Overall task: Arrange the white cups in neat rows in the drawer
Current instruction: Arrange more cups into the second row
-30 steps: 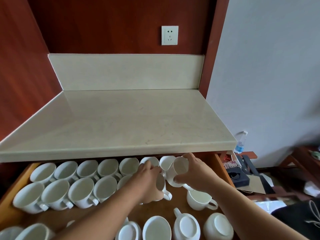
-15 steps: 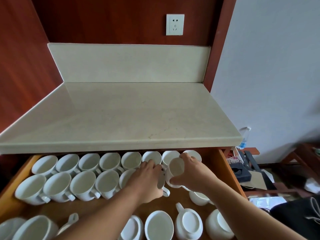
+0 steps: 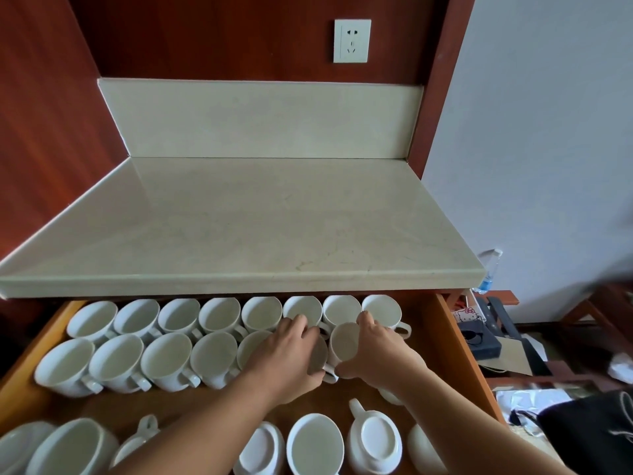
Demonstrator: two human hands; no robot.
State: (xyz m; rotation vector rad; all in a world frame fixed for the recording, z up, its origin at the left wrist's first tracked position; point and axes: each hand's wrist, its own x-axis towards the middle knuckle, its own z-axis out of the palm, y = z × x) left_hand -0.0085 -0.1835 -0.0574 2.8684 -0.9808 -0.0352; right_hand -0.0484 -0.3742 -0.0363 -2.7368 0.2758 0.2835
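Under the front edge of the pale stone countertop [image 3: 257,217], the wooden drawer [image 3: 457,358] stands pulled out, holding white cups. Along its back edge a back row [image 3: 219,313] of eight cups lies tilted, mouths toward the camera, each just beside the next. In front of it a second row [image 3: 168,358] runs from the drawer's left side toward the middle, five cups packed close together. At the right end of this row both hands work side by side. The left hand [image 3: 287,354] has its fingers curled over the left-hand cup [image 3: 318,354], of which only a shadowed sliver of the mouth shows. The right hand [image 3: 380,351] grips the right-hand cup [image 3: 344,344], fingers over its far rim and thumb against its near side. That cup's mouth is turned up toward the camera, and the two held cups sit just beside each other. Near the drawer's front edge loose cups lie unordered: an upturned cup [image 3: 375,440] with its base showing, an upright cup [image 3: 315,443] just left of it, and more toward the front left corner. A wall socket [image 3: 352,41] sits on the red-brown panel above the countertop.
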